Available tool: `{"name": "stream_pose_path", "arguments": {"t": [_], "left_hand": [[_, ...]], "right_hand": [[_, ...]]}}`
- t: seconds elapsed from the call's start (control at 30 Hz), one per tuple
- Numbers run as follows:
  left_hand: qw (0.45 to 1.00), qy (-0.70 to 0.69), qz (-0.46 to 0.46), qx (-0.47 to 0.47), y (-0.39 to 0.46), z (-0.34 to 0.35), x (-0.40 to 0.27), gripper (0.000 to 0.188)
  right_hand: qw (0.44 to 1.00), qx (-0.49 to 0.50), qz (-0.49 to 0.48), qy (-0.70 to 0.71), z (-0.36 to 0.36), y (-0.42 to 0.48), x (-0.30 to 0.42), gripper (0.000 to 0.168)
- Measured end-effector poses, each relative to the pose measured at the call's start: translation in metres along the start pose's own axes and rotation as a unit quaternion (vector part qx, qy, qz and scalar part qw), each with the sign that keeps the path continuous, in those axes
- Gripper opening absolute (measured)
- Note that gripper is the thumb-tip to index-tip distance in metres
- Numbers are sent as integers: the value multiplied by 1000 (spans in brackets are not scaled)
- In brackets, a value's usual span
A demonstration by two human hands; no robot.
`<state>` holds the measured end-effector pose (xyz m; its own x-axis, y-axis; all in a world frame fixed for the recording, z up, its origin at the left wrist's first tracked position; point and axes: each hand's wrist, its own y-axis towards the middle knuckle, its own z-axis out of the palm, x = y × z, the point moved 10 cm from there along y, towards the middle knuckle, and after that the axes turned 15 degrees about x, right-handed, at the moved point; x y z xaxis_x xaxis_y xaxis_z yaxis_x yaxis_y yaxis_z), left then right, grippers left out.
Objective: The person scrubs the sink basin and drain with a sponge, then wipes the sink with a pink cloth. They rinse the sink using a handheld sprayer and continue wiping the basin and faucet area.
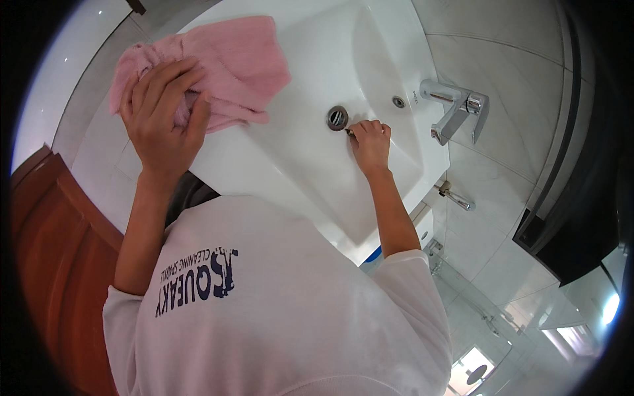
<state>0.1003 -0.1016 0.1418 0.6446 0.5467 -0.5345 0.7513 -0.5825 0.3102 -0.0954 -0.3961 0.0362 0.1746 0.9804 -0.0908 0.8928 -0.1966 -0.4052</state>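
Note:
A pink towelling cloth (242, 59) lies bunched and draped over the left rim of the white ceramic washbasin (302, 163). My left hand (166, 109) grips its gathered end, fingers curled over the folds. Inside the bowl, my right hand (371, 146) pinches a small dark object (350, 132) close beside the metal-ringed drain (337, 118). Most of that object is hidden by the fingers, so I cannot tell what it is. Slotted metal shows inside the drain opening.
A chrome mixer tap (455, 106) rises from the basin's right edge, near a round overflow hole (398, 102). Below it, a chrome wall fitting (455, 197) juts from the tiles. A brown wooden door (59, 237) stands at left; a dark-framed mirror (564, 237) is at right.

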Motion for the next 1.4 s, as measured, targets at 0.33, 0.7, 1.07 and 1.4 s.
{"name": "stream_pose_path", "arguments": {"t": [0.33, 0.7, 1.07, 1.4], "left_hand": [[1000, 1, -6, -2, -1, 2, 2, 19], [1000, 0, -8, -1, -2, 1, 3, 18], [1000, 2, -11, 17, -3, 3, 5, 20], [1000, 0, -1, -13, -3, 0, 3, 18]], "right_hand": [[995, -47, -85, -32, 4, -5, 13, 24], [986, -42, -150, -60, -4, 6, 9, 20], [990, -3, -144, 0, 12, 3, 15, 22], [997, 25, -73, 0, 26, 1, 17, 30]]}}
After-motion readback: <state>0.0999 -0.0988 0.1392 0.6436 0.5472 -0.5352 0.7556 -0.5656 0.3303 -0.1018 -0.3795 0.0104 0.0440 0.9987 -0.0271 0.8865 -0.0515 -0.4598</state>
